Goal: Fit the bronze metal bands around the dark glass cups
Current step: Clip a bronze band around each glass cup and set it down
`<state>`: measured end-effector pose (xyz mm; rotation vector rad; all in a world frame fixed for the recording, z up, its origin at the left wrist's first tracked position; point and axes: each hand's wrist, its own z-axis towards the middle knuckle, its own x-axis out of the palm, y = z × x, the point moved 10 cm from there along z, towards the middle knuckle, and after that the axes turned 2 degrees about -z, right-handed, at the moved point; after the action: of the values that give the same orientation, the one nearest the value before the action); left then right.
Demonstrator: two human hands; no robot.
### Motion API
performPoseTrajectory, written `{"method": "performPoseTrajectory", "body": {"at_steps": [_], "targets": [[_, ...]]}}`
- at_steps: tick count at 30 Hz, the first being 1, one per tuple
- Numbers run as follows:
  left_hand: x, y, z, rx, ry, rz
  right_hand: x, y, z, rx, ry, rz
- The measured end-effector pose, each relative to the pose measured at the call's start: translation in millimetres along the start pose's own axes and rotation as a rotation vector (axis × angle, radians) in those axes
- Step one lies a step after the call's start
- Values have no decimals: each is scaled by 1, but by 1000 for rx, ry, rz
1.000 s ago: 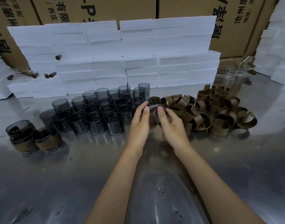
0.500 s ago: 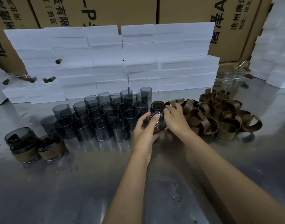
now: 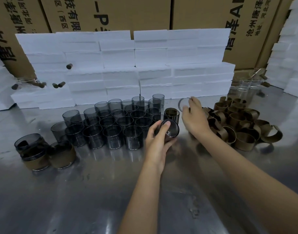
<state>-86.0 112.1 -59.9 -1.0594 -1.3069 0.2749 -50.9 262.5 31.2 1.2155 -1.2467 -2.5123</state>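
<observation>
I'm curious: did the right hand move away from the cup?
Yes. The right hand left the held cup and moved right and back, toward the pile of bronze bands.

Both hands forward on bare outstretched arms: left hand (image 3: 157, 141) clasped, right hand (image 3: 194, 116) fingers pinched.

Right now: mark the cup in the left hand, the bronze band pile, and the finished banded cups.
held cup (image 3: 170, 130), head view, on its tilted glass wall.
bronze band pile (image 3: 237, 122), head view, on a band mid-pile.
banded cups (image 3: 62, 157), head view, on the bronze band of the right-hand one.
</observation>
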Motion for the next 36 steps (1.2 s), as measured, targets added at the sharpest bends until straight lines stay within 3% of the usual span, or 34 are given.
{"method": "performPoseTrajectory", "body": {"at_steps": [5,10,16,19,22,26,29,36], "targets": [[2,-2,-1,2,-10,25,-49,33,-45,-191,-195,175],[11,-5,-4,7,89,133,-33,39,-75,-232,-18,57],[14,-4,-9,39,148,186,-35,53,-87,-399,30,6],[15,-3,-9,24,149,176,-39,39,-83,-297,-2,116],[15,-1,-8,22,148,174,-43,11,-73,-59,-100,449],[20,1,-9,12,202,188,9,-12,-72,295,190,688],[20,1,-9,12,220,195,35,-16,-78,309,346,625],[20,0,-8,2,220,193,36,-20,-81,291,312,632]]}}
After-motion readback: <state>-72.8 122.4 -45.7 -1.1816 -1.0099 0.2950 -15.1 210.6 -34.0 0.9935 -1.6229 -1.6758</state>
